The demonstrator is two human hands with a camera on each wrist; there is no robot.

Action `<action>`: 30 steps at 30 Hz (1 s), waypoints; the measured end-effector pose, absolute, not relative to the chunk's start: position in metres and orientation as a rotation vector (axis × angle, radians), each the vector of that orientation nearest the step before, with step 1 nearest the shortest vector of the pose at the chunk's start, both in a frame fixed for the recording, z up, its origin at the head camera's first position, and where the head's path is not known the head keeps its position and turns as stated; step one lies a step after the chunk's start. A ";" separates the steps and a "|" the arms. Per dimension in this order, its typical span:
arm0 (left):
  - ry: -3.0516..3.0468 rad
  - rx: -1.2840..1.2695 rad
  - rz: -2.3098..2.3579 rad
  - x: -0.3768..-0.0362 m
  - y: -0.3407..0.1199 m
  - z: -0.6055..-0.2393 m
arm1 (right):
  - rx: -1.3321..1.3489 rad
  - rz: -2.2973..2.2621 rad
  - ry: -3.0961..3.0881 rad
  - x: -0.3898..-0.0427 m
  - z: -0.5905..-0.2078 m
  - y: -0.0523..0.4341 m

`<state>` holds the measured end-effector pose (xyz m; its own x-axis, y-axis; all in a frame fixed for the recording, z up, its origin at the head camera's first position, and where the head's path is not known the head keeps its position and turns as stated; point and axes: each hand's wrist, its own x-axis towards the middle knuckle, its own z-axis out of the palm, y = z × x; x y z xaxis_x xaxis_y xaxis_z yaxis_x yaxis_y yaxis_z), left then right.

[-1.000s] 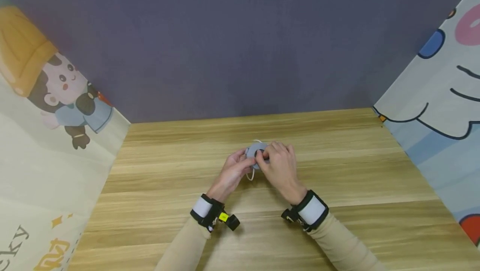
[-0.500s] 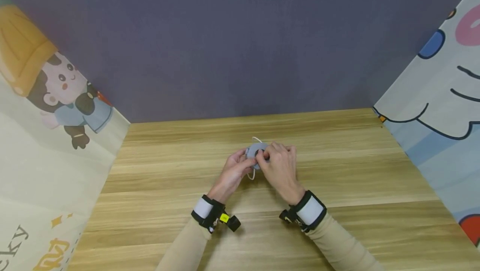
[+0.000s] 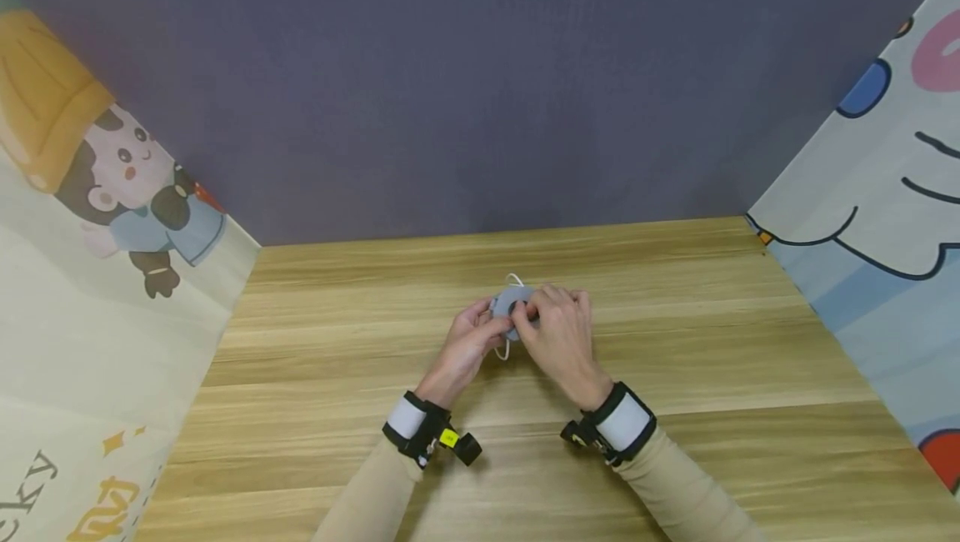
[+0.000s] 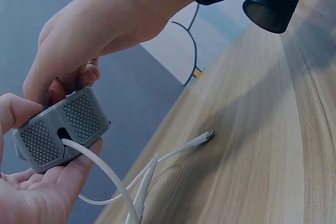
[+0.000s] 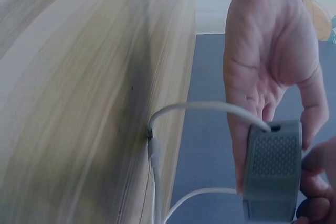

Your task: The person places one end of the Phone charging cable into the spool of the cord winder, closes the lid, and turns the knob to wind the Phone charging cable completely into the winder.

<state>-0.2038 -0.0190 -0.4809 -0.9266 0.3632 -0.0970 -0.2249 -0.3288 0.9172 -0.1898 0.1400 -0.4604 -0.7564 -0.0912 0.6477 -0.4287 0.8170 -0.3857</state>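
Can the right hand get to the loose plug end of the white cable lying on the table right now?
Probably yes. The plug end lies bare on the wooden table with nothing over it, but the right hand and left hand both hold the grey box, so it must let go first.

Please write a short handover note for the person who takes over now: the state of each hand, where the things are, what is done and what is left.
Left hand: holds the grey cable winder from its left side, above the wooden table.
Right hand: grips the same winder from the right, fingers curled on it.
White cable: comes out of the winder's slot; the loose part hangs down and its plug end lies on the table.
Done: winder lifted, held in both hands.
Left: the loose cable is still outside the winder, probably to be wound in.
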 end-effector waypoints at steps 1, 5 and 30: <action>1.557 0.175 2.294 -0.204 -0.019 -0.481 | 0.393 0.703 -2.367 -0.190 -0.461 0.141; 1.567 0.176 2.285 -0.204 -0.021 -0.480 | 0.467 0.710 -2.367 -0.192 -0.461 0.146; 1.623 0.228 2.210 -0.204 -0.028 -0.483 | 1.067 0.473 -2.457 -0.204 -0.445 0.184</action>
<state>-0.2041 -0.0285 -0.4832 -0.9115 0.3999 -0.0964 -0.2118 -0.2552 0.9434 -0.2040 0.1840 -0.4446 -0.6184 -0.6063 0.4999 -0.7487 0.6479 -0.1403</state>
